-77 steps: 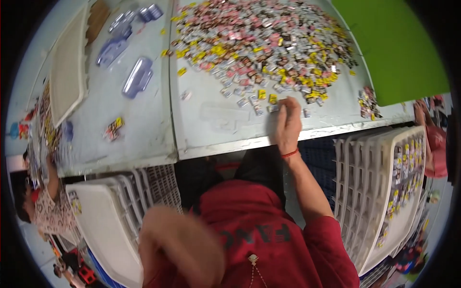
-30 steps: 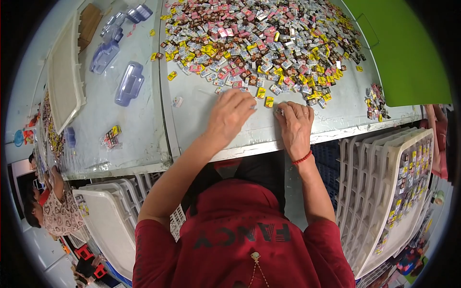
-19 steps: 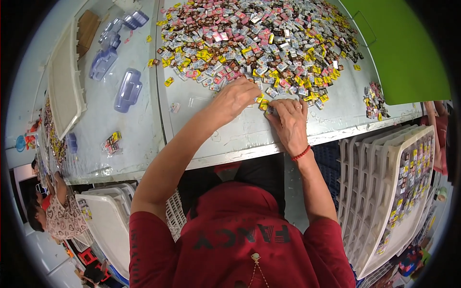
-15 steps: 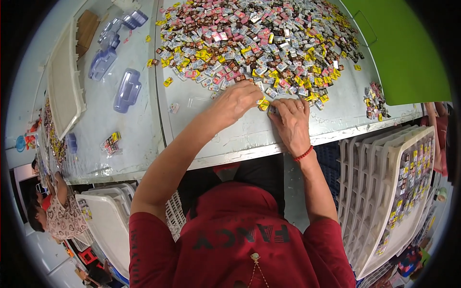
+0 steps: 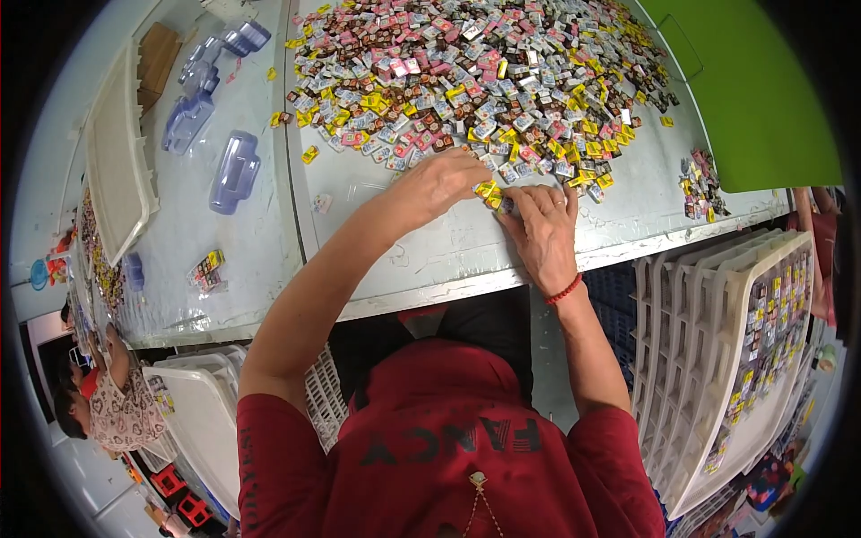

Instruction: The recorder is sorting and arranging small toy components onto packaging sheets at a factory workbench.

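Between my two hands, just above the near part of the table, is a short row of small yellow packets (image 5: 489, 192). My left hand (image 5: 439, 182) is closed, its fingers curled down with the tips at the left end of that row. From the right, my right hand (image 5: 544, 220) bends its fingers inward, thumb and fingertips closed at a small greyish packet (image 5: 508, 205) on the row's other end. Its fingers partly hide what they grip. Just beyond both hands spreads a big pile of small packets (image 5: 475, 81) in pink, yellow, white and brown.
Clear plastic cases (image 5: 234, 172) lie on the left table section. A bagged set of packets (image 5: 208, 269) is nearer. White trays (image 5: 708, 359) stand stacked at my right, below the table edge. A green panel (image 5: 753, 99) borders the far right. Another person (image 5: 112, 394) works at far left.
The row of yellow packets between my hands now shows more pieces. My left hand has shifted very slightly; my right hand is nearly in the same spot.
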Demonstrator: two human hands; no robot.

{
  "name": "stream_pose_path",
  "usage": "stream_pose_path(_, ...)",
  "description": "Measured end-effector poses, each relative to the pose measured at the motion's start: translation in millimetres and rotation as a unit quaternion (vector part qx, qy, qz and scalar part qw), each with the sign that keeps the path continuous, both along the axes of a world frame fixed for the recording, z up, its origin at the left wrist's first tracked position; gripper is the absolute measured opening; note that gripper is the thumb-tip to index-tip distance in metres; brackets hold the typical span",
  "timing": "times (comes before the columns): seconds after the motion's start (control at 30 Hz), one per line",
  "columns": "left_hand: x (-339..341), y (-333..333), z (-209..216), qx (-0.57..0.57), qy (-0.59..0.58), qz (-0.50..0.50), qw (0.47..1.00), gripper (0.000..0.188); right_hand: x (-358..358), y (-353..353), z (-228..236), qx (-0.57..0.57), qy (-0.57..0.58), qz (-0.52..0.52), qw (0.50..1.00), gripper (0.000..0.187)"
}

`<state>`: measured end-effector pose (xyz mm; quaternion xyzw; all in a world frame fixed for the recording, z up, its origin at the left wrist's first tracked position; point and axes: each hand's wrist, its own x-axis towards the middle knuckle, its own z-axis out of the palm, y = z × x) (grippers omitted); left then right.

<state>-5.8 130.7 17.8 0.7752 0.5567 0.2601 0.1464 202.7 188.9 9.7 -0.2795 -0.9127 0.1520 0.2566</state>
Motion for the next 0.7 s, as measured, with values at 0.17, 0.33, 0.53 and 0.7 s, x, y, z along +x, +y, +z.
stream_pose_path(0.17,3.6,5.4,-5.3,0.005,-0.011,-0.019,1.000,0.031,-3.8,-4.4,1.0,0.017,-0.004,-0.013,1.000,0.031)
stream_pose_path(0.33,5.9,1.4,-14.5,-0.023,0.025,-0.008,0.999,0.034,-8.6,-12.7,2.9,0.043,-0.037,-0.031,0.998,0.032)
stream_pose_path(0.53,2.2,-7.4,-12.5,0.033,-0.027,-0.005,0.999,0.037,-4.9,-12.7,-4.5,0.051,-0.031,-0.051,0.997,0.031)
stream_pose_path(0.7,-1.7,-10.8,-7.5,-0.018,0.002,0.028,0.999,0.036,-8.3,-18.1,-0.7,0.034,-0.047,-0.054,0.997,0.037)
